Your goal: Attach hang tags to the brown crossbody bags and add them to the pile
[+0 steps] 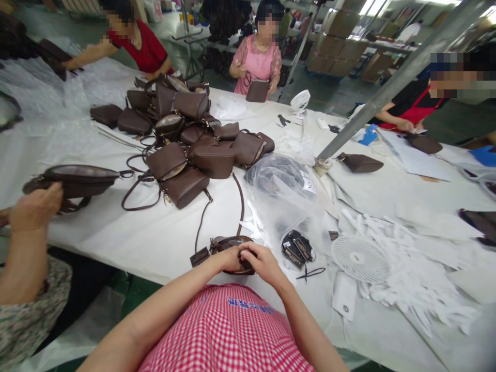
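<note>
A small dark brown handbag (248, 269) lies at the table's near edge, right in front of me, with its opening facing up. My left hand (231, 258) reaches into that opening, and its fingers are hidden there. Over the bag's right side curls my right hand (261, 261), thumb and fingers gripping the rim close to the left hand. The bag's long strap (242, 204) runs away across the table. A black hang tag (199, 257) lies at the bag's left side. Right of my hands is a bunch of black tags (297, 249) with cords.
A heap of brown handbags (213, 157) sits ahead. Beside it lies a clear plastic bag (284, 191). White fans (360, 258) (300, 102), paper scraps (418, 274) and a slanted metal post (387, 93) are rightward. A co-worker's hand (36, 206) holds a bag at left; other people work around the table.
</note>
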### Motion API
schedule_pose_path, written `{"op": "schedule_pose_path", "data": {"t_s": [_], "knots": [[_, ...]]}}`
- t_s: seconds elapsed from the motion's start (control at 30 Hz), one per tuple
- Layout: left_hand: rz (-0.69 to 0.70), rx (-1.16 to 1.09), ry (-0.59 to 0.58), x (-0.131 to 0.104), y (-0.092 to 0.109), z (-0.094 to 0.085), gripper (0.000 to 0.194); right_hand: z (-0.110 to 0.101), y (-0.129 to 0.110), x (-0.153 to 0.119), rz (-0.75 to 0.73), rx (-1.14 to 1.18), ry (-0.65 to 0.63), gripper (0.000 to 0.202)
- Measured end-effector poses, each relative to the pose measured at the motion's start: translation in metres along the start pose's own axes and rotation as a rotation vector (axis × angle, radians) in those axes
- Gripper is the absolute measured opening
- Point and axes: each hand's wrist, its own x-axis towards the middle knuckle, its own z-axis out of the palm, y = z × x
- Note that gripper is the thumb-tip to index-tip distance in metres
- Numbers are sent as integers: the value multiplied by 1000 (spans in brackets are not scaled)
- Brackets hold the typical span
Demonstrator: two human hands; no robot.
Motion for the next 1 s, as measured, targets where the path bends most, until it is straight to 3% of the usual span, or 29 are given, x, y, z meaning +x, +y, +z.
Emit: {"op": "schedule_pose_path", "data": {"t_s": [0.07,0.2,0.33,0.47,0.63,0.83,1.0], "knots": [[12,-13,3,-7,0,-7,20,-6,3,2,48,123,-12,27],[-48,56,156,-28,0,-19,25,-13,11,-4,-27,244,-40,45],[-75,142,250,-43,5,-16,22,-5,31,-15,-119,34,112,82],[-83,168,218,-43,16,-3,23,8,58,-22,-213,-240,140,100],[-171,233,249,-42,21,1,19,13,72,-22,-239,-231,82,102],[-197,390,450,-56,22,-7,9,11,67,-26,-154,-247,55,87],[-290,366,696,-64,18,-5,7,8,59,-32,-144,-331,96,72]]}}
